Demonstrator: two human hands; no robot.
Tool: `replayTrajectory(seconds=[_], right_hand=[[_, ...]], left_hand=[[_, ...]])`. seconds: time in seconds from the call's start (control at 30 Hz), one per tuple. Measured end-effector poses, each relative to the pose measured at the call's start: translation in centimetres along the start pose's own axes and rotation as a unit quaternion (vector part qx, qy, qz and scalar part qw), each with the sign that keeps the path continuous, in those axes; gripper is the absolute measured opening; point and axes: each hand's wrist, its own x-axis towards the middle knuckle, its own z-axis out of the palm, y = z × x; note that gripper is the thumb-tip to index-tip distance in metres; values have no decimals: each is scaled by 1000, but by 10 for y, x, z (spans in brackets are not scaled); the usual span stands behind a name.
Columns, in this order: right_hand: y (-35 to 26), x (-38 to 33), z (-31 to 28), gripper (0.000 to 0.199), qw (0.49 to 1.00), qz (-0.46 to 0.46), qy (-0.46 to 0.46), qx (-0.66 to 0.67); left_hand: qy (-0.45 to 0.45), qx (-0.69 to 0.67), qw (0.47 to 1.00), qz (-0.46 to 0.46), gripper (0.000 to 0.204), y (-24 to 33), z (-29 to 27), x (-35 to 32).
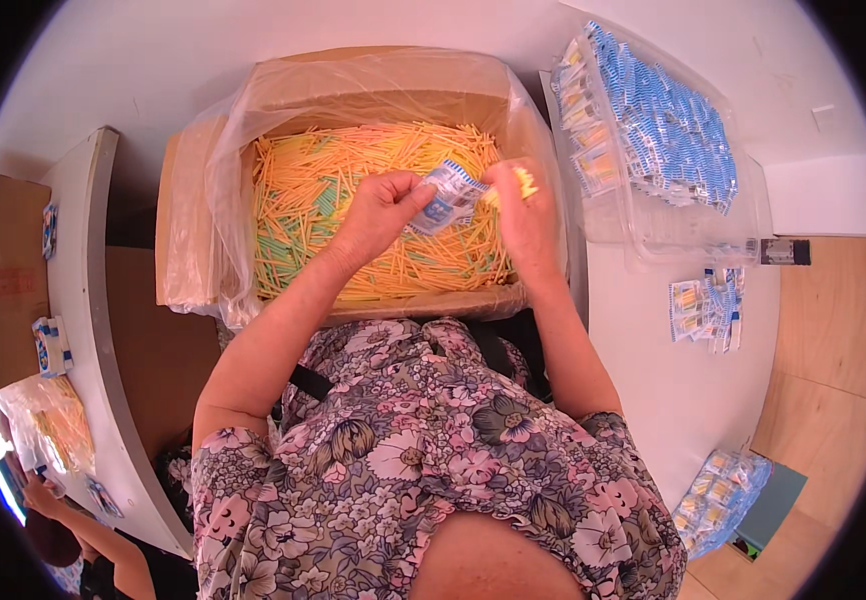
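Over the open cardboard box (178, 200) of yellow and green sticks (303, 210), the left hand (378, 210) pinches one edge of a small blue-and-white packet (450, 197), fingers closed on it. The right hand (523, 205) grips the packet's other edge and is closed on a small bunch of yellow sticks (525, 182) too. A firm hold on the packet mouth, sticks kept aligned, would likely serve best. Filled packets (668, 125) lie in a clear tray (653, 240) near the worktop's (673, 390) far right edge.
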Motion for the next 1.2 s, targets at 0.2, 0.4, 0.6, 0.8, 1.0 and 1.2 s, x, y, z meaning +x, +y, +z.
replayTrajectory(seconds=[0.2,0.4,0.6,0.8,1.0,1.2], right_hand=[[-18,6,-9,30,995,75,-1,61],[-24,9,-6,28,974,151,1,171],[-44,15,-13,24,980,137,-22,141],[-53,25,-6,20,994,87,-56,33],[-51,25,6,22,993,82,-80,33],[-57,28,9,27,991,91,-40,90]], left_hand=[[-24,-3,1000,-12,20,9,-3,1],[4,-71,997,-15,7,12,-1,-1],[16,-92,995,-37,7,7,-2,3],[8,-96,995,11,8,9,-2,5],[16,-50,998,37,8,10,-2,7],[-5,-70,995,69,8,13,0,6]])
